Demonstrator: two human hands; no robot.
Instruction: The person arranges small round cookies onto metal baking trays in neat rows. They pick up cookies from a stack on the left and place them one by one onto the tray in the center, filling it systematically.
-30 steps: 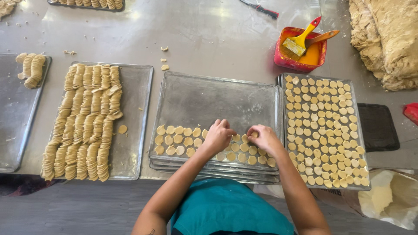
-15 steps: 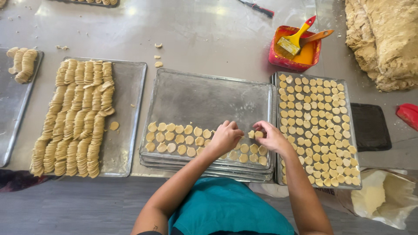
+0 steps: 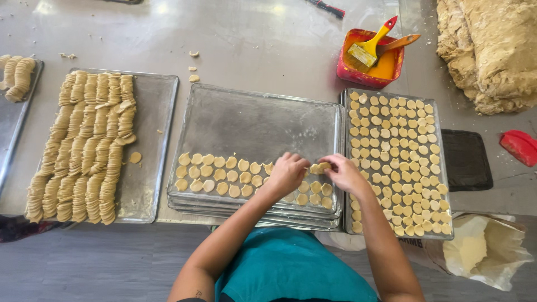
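Note:
A stack of metal baking trays (image 3: 251, 120) sits in front of me, its top tray holding rows of small round dough discs (image 3: 215, 174) along the near edge. My left hand (image 3: 286, 173) and my right hand (image 3: 344, 172) meet over the right part of those rows. Between their fingertips they pinch a few dough discs (image 3: 319, 167). The discs under my palms are hidden.
A full tray of dough discs (image 3: 398, 162) lies to the right. Left, a tray (image 3: 151, 162) carries long stacked rows of discs (image 3: 84, 148). A red tub with a brush (image 3: 370, 56) stands behind; a dough mass (image 3: 486, 50) lies far right, with a red scraper (image 3: 520, 146) and paper bag (image 3: 484, 249) nearby.
Both hands have shifted slightly right along the top row of discs and stayed together; the camera view has drifted a little.

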